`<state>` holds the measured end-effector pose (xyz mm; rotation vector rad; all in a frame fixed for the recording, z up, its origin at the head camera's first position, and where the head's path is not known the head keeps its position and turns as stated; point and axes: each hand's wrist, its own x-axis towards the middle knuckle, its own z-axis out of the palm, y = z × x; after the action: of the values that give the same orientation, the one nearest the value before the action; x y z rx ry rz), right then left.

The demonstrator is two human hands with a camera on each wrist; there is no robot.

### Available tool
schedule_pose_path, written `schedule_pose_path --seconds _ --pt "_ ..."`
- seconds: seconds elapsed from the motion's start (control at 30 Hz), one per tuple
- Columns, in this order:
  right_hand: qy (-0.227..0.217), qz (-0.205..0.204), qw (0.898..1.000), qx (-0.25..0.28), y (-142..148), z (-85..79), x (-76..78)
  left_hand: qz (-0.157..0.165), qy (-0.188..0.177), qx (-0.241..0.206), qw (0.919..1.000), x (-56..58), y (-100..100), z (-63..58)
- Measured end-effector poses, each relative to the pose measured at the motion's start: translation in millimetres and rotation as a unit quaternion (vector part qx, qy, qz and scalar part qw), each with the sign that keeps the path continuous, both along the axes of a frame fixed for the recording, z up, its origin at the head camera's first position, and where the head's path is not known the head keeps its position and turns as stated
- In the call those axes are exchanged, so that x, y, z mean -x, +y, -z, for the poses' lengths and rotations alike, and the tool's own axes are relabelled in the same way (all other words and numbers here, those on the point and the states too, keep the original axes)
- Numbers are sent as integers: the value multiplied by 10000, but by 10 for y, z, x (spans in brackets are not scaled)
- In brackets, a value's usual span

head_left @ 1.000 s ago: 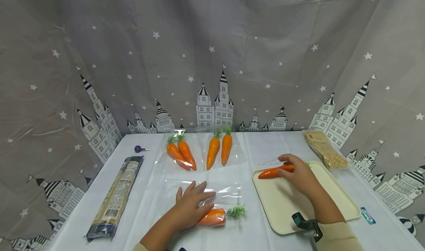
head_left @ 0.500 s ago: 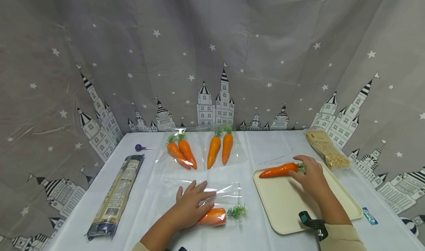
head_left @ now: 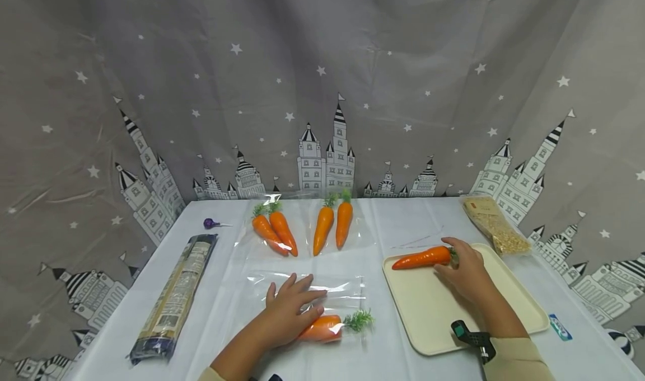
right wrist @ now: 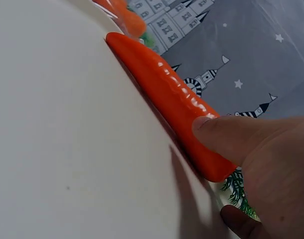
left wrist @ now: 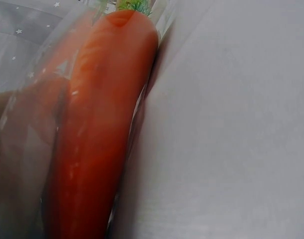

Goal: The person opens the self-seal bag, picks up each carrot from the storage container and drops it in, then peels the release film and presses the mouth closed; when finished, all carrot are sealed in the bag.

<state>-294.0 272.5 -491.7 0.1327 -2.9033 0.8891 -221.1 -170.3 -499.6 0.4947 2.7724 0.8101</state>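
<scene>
My left hand lies with fingers spread on a clear plastic bag near the front of the table. Inside the bag is an orange carrot with green leaves, partly covered by the hand; the left wrist view shows the carrot close up. At the far left corner of a cream tray lies a loose carrot, its tip pointing left. Beside its leafy end is my right hand, thumb and forefinger apart. In the right wrist view a digit overlaps the carrot; contact is unclear.
Clear bags with several carrots lie at the back. A long printed packet and a purple-handled pick are on the left. A bag of grain stands behind the tray, and a small blue packet lies to its right.
My right hand has moved from over the middle of the tray carrot to its leafy end, uncovering more of it. The carrot and my left hand stay about where they were.
</scene>
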Motion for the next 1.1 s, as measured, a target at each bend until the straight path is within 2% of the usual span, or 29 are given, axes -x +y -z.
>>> schedule_pose_path --seconds 0.23,0.7,1.1 --pt "23 -103 9999 -131 -44 21 -6 13 9 -10 10000 -1 -8 -4" --pt "-71 30 9998 -203 -26 71 6 38 57 -38 10000 -1 -4 0" --pt "32 179 9987 -482 -42 33 -2 -28 -5 1 10000 -6 11 -19"
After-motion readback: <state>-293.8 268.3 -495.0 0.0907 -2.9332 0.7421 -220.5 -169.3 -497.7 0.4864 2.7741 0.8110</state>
